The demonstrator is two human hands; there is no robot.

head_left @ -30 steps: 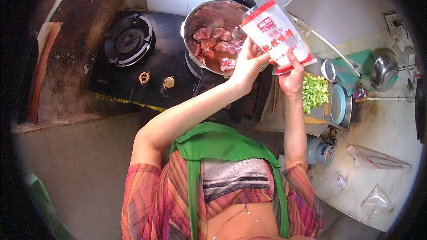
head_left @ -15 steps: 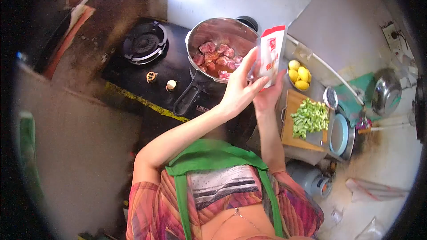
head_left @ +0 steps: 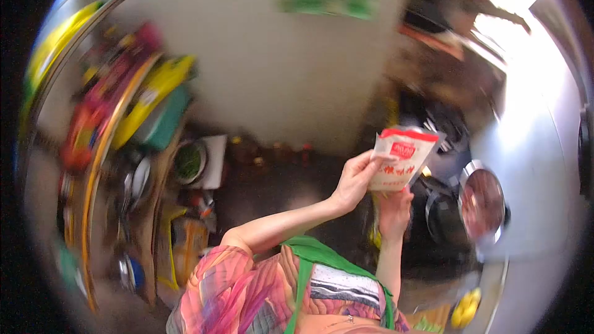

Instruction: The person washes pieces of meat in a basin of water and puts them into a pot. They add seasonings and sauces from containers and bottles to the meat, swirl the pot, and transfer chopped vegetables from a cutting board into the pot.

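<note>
A white packet (head_left: 402, 167) with a red top edge and red printed characters is held up in front of me, to the right of centre. My left hand (head_left: 356, 182) pinches its left edge, thumb on the front. Beneath the lower edge, my right hand (head_left: 395, 213) supports the packet, its fingers curled and partly hidden behind it. The pressure-cooker pot (head_left: 482, 204) stands to the right of both hands, with reddish meat pieces blurred inside it.
Shelves (head_left: 117, 124) with bags and containers line the left side. A bowl of chopped greens (head_left: 190, 162) sits on a lower surface there. Yellow fruit (head_left: 466, 308) lies at the lower right, near chopped green pieces (head_left: 427, 325). The stove burner (head_left: 448, 130) is behind the packet.
My view has swung left, bringing the shelves into sight and shifting the pot to the right edge. The packet stays in my hands, now away from the pot and tilted differently.
</note>
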